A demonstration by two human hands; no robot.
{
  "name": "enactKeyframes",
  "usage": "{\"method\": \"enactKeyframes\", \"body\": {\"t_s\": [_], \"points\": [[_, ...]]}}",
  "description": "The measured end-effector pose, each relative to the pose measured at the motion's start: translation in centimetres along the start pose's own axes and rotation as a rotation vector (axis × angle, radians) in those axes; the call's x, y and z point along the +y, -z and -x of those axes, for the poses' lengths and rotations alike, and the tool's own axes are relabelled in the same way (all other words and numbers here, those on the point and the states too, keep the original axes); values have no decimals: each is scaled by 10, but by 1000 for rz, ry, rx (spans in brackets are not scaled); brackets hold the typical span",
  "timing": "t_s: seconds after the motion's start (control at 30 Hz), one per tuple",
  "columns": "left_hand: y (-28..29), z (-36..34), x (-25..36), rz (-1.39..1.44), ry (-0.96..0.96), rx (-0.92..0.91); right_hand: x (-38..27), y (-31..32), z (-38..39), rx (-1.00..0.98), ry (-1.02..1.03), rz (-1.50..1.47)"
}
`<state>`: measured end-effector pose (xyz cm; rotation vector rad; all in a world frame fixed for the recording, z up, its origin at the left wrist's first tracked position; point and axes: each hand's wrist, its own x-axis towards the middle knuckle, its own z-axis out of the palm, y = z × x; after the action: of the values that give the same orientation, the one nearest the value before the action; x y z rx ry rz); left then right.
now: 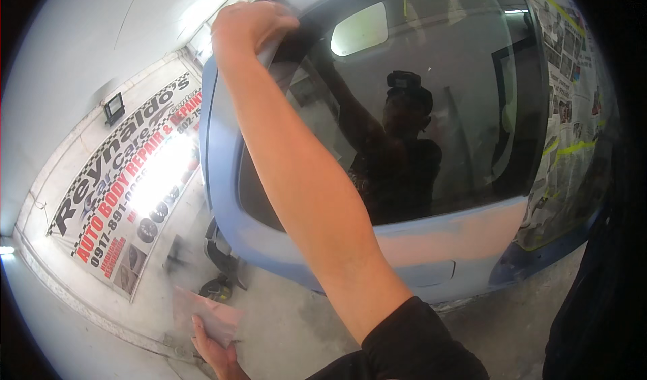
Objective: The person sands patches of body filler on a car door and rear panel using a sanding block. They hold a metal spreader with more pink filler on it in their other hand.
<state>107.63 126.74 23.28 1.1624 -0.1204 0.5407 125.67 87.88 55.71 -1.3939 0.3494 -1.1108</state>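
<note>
My right arm reaches up across the view to the upper corner of a car's dark window (418, 130). There my right hand (249, 29) is bent over with curled fingers, pressed to the window surround; something dark shows beside the fingers, too hidden to name. Around the glass runs a dull light-blue body panel (269, 252), with a pale pinkish patch (465, 235) below the window. Low on the left, away from the car, my left hand (214, 349) grips a thin pinkish-brown sheet (209, 316), thumb on its face.
Newspaper (566, 90) held by yellow-green tape covers the car's right side. A printed banner (135, 184) hangs on the left wall, with a floodlight (114, 108) near it. Dark parts (224, 258) lie on the concrete floor (290, 326) beside the car. The glass reflects a person.
</note>
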Motion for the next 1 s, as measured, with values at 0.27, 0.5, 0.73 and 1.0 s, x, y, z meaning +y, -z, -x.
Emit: {"method": "enactKeyframes", "body": {"t_s": [0.27, 0.5, 0.73, 1.0], "points": [[-5, 3, -14, -17, 21, 32, 19, -21, 121, 144, 465, -612], [-10, 9, -18, 208, 152, 8, 110, 83, 224, -920, 80, -799], [-21, 1, -53, 569, 164, 27, 103, 121, 262, -1478, 1053, 361], [-86, -18, -39, 844, 214, -235, 59, 199, 195, -825, 1372, 980]]}}
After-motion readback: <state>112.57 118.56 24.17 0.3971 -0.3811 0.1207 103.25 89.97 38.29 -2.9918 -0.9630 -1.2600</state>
